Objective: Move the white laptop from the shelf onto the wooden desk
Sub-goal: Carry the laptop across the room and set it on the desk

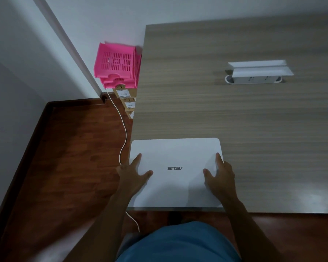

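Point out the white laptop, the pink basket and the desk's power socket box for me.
white laptop [175, 154]: head view, bare lid above the logo.
pink basket [115, 61]: head view, slotted side panel.
power socket box [254, 78]: head view, front face with the outlets.

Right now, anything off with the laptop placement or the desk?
The white laptop lies closed at the wooden desk's near left corner, left edge at or just over the desk edge, logo upside down to the camera. Both hands, left hand and right hand, rest on its sides. Nothing spilled or damaged.
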`<state>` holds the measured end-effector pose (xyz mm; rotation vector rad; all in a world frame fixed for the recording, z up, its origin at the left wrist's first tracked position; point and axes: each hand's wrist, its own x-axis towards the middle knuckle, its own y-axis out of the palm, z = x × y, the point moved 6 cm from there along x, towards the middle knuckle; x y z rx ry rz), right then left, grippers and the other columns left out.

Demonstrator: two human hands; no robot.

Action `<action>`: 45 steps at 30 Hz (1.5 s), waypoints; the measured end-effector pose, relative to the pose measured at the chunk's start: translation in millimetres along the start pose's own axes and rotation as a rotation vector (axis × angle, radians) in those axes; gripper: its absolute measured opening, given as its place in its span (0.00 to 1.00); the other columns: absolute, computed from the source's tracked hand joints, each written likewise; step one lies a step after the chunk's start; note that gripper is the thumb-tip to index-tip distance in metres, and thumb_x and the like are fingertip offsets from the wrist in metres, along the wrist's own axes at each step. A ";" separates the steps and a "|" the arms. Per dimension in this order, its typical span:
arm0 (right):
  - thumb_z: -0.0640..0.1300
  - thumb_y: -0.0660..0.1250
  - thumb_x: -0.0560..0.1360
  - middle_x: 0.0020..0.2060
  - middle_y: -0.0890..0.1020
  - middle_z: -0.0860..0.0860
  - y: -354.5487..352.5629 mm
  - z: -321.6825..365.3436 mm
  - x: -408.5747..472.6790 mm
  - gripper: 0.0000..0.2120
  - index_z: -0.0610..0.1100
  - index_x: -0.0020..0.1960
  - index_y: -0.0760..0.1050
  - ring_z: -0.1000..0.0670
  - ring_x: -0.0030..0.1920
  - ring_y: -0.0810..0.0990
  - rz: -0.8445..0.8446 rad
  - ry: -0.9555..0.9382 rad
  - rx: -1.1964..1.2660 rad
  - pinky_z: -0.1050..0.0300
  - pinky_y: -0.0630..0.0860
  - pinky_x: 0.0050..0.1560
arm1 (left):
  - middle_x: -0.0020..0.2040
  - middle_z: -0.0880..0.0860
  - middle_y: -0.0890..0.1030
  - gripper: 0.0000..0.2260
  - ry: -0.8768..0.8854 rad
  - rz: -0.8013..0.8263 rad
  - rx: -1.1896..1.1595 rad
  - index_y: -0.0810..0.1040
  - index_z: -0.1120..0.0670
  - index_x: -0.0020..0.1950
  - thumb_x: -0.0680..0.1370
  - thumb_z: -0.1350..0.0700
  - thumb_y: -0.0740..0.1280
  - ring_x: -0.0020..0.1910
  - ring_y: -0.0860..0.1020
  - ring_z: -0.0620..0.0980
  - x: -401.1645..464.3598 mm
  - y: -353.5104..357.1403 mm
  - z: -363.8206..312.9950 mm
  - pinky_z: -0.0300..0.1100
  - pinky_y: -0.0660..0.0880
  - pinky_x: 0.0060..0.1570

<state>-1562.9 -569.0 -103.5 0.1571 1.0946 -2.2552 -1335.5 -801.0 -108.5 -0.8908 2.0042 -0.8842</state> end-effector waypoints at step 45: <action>0.56 0.60 0.75 0.69 0.71 0.43 -2.6 3.1 -8.6 0.31 0.45 0.74 0.58 0.38 0.68 0.68 -0.083 0.065 -0.348 0.38 0.64 0.66 | 0.78 0.54 0.58 0.40 0.054 0.049 0.015 0.51 0.44 0.77 0.70 0.29 0.56 0.75 0.59 0.60 -21.8 10.4 21.6 0.62 0.58 0.70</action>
